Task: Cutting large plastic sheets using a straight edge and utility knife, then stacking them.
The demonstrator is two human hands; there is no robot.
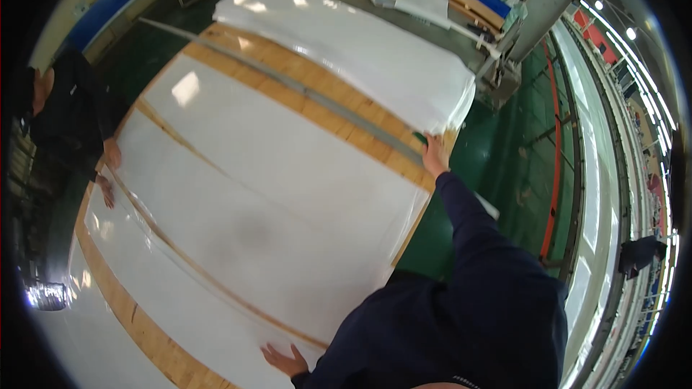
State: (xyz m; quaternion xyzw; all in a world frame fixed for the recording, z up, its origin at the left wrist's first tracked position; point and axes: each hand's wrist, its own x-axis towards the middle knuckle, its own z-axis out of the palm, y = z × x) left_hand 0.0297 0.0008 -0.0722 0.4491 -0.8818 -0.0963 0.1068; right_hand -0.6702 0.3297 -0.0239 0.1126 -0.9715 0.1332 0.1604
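Observation:
White glossy sheets [288, 194] lie across a wooden-topped table [303, 104]. My left hand [287, 360] rests on a sheet at the near side, fingers spread and holding nothing. Reaching out to the table's right edge, my right hand [435, 157] is closed around a small green tool [420, 138]; its tip is too small to make out. Right beside that hand is the end of a long grey metal bar [324, 99], which runs over the bare wood to the far left. Beyond the bar lies a thick stack of white sheeting [353, 47].
At the left edge a co-worker in dark clothes [72, 115] has both hands at the sheets. A metal post [555, 0] stands at the far right. Along the right, an orange rail [555, 166] runs above the green floor [504, 166].

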